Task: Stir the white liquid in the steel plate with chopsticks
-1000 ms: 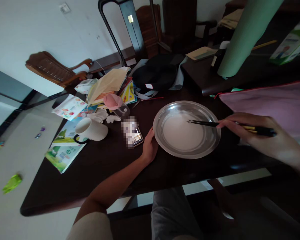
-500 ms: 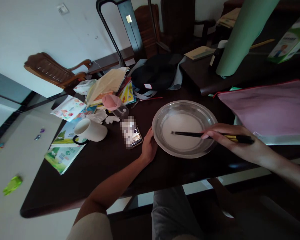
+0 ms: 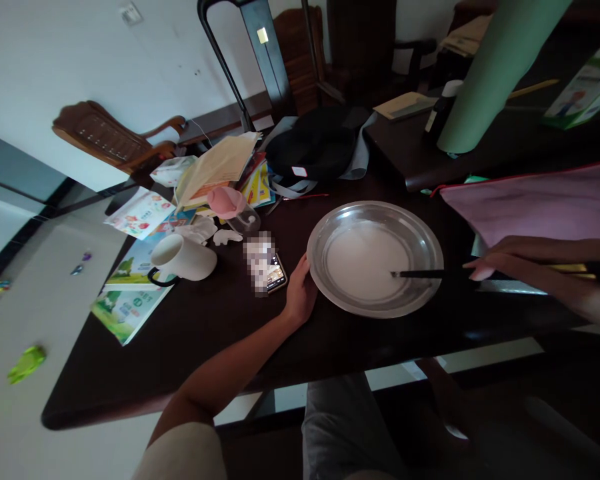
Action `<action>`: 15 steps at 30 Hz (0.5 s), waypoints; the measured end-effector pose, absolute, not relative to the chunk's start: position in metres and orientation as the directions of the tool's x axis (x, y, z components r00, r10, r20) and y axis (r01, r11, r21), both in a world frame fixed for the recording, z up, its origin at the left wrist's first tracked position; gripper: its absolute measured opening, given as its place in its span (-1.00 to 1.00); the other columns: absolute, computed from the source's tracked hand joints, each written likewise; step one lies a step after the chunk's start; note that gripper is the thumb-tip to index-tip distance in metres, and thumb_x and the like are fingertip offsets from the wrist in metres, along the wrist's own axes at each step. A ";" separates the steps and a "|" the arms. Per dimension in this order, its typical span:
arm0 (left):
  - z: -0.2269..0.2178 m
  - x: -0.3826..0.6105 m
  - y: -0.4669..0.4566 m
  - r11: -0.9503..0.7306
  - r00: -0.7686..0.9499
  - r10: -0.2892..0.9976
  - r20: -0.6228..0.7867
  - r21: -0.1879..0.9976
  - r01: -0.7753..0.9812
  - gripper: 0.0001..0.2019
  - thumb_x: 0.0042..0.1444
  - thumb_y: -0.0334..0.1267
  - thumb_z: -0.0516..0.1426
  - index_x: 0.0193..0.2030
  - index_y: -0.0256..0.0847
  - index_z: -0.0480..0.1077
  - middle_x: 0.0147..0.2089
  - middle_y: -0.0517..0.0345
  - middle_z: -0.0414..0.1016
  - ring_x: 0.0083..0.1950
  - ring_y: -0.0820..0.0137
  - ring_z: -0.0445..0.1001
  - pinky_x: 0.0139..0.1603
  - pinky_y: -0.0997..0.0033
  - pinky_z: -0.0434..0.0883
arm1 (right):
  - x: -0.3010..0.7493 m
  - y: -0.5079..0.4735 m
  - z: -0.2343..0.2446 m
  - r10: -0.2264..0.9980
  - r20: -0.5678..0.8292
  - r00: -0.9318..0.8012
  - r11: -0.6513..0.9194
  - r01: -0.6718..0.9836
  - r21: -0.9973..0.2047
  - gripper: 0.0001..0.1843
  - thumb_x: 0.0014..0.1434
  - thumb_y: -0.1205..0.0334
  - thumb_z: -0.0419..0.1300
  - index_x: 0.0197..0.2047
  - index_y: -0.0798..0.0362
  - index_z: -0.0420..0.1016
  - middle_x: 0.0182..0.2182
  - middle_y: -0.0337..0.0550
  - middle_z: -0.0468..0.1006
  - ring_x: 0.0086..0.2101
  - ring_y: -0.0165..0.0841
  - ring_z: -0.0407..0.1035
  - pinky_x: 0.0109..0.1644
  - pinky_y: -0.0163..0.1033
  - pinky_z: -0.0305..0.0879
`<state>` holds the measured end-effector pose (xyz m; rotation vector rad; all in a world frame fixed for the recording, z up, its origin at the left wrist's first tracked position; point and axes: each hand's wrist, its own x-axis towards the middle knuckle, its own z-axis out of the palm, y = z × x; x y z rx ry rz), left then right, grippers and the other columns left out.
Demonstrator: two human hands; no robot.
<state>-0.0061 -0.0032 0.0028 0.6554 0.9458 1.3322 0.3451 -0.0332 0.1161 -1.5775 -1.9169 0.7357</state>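
Observation:
A round metal dish [image 3: 330, 230] with a pale liquid or batter in it sits on the dark table [image 3: 205, 333]. My left hand [image 3: 300, 290] rests against the dish's left rim, fingers curled against it. My right hand [image 3: 545, 273] at the right edge is closed on a pair of dark chopsticks [image 3: 430, 273]. Their tips reach into the right side of the dish.
A phone [image 3: 273, 270] lies just left of my left hand. Further left are a white mug [image 3: 185, 259] on its side, booklets [image 3: 130, 303], a pink lidded cup [image 3: 230, 203] and papers. A black bag [image 3: 315, 143] lies behind the dish, a pink folder [image 3: 535, 200] to the right.
My right hand has drawn back to the right, pulling the chopstick tips from the dish's middle to its right side. My left hand has stayed at the rim.

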 end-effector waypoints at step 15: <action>0.002 -0.008 -0.003 0.170 -0.028 0.977 -0.213 0.845 -0.506 -0.68 0.17 -0.06 0.33 0.01 -0.13 0.63 0.13 0.05 0.74 0.42 -0.02 0.51 0.52 -0.04 0.35 | 0.295 -0.012 0.091 0.956 0.182 -0.228 0.275 0.497 -0.823 -0.57 0.42 -0.23 0.20 -0.26 -0.15 0.73 -0.21 -0.15 0.76 -0.16 -0.21 0.65 -0.04 -0.13 0.53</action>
